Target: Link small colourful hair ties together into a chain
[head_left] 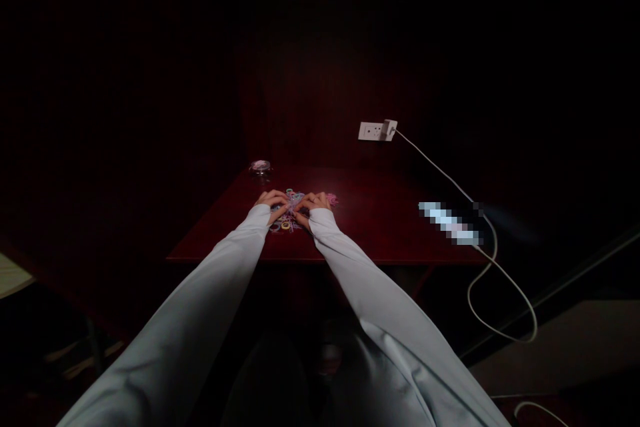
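Note:
Both my arms in pale long sleeves reach forward onto a dark red table (390,227). My left hand (273,202) and my right hand (313,203) rest close together on a pile of small coloured elastic bands (293,210). The fingers of both hands curl down into the pile, and the room is too dark to show whether any band is pinched. A few loose bands lie just in front of my wrists.
A small round glass dish (261,166) stands at the table's far left corner. A white wall socket (371,131) holds a charger (389,129), whose white cable (480,267) runs to a phone (451,222) at the table's right and loops below the edge.

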